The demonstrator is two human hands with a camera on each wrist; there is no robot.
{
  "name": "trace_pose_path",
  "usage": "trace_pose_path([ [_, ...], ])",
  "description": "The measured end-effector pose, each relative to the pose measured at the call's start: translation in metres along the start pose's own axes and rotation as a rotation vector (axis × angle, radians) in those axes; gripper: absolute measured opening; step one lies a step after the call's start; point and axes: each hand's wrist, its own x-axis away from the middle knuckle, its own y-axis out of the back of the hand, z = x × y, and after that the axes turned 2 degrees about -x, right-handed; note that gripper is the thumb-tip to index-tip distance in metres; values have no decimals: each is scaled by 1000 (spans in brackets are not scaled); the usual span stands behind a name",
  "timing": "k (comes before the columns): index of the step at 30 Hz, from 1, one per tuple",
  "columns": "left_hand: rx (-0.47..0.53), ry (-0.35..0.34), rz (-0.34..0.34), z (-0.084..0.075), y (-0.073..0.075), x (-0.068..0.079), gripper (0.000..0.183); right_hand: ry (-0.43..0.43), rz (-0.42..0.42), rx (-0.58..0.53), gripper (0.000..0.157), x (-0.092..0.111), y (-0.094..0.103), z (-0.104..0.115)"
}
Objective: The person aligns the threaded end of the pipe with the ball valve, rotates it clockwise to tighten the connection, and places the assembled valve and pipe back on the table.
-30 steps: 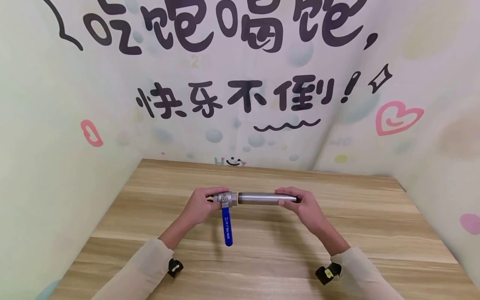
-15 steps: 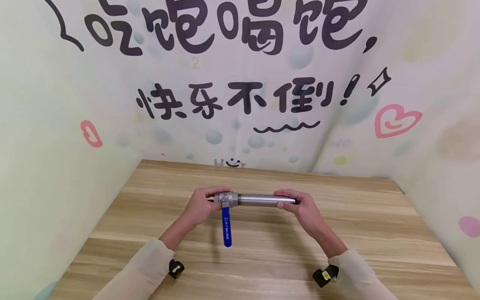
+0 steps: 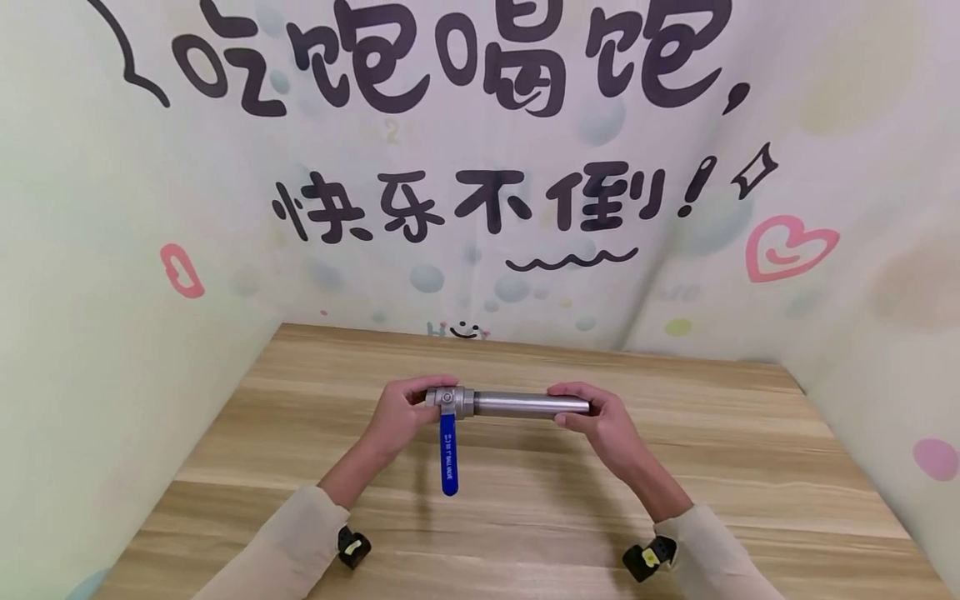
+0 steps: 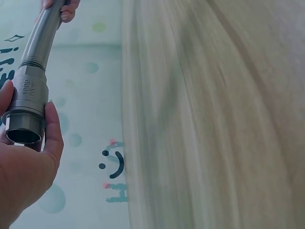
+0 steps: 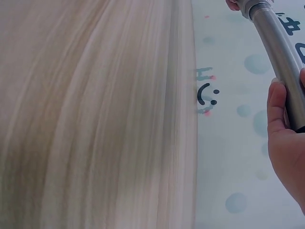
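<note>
A steel ball valve [image 3: 454, 400] with a blue lever handle [image 3: 448, 454] is gripped by my left hand [image 3: 395, 419] around its body, fingers behind and thumb in front. The lever points toward me. Against the valve's right end sits a metal pipe [image 3: 517, 404], lying level in line with it. My right hand [image 3: 611, 425] pinches the pipe near its far right end. In the left wrist view, threads [image 4: 32, 63] of the pipe show at the valve's mouth, and the valve's other opening [image 4: 24, 135] faces the camera. Both pieces are held above the table.
The wood-grain table [image 3: 480, 533] spreads beneath both hands, with their shadows on it. A printed fabric wall [image 3: 465, 283] stands along its back edge, and pale walls rise on both sides. A black wrist camera [image 3: 649, 558] hangs at each sleeve.
The gap between pipe and valve one second ago has closed, and the pipe end now meets the valve's mouth. Right hand and pipe have shifted slightly left; both hands keep their hold.
</note>
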Motion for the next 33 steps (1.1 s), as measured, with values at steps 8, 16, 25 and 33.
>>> trace_pose_path([
  [8,76,30,25,1,1,1,41,-18,-17,-92,38,0,-1,-1],
  [16,94,11,34,-3,2,0,38,-13,9,-189,39,2,-2,-2],
  [25,112,20,35,-3,3,0,37,-23,26,-246,40,2,-3,-2],
  [33,125,14,29,-2,3,0,36,-1,37,-294,35,1,-3,-1],
])
